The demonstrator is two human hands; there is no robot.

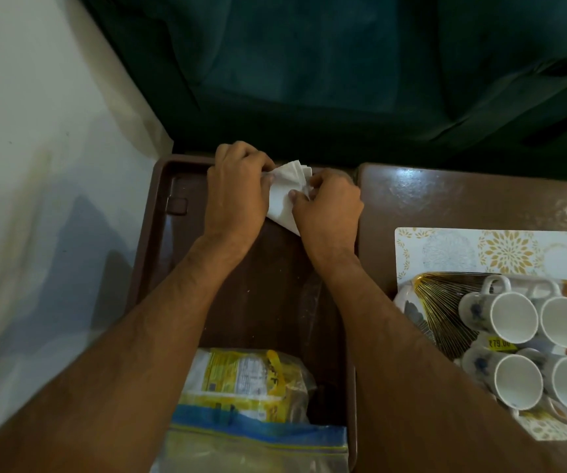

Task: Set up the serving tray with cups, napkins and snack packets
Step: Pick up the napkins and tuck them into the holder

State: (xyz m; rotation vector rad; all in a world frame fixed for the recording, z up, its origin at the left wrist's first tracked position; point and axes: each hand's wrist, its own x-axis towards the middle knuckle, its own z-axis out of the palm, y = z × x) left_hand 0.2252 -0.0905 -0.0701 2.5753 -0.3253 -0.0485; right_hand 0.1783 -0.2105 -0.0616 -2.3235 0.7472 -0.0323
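Both hands hold a small stack of white napkins (283, 194) over the far end of a brown plastic stool top (159, 254). My left hand (236, 192) grips the stack's left edge and my right hand (326, 208) pinches its right side. A yellow snack packet (244, 380) lies at the near end of that brown surface, with a clear zip bag (258, 448) in front of it. To the right, a gold-lined serving tray (442, 302) carries several white cups (514, 317) standing mouth up.
The tray rests on a white placemat with gold flowers (480, 247) on a glossy brown table (446, 196). A dark green sofa (343, 73) fills the far side. Pale floor (36, 165) lies to the left.
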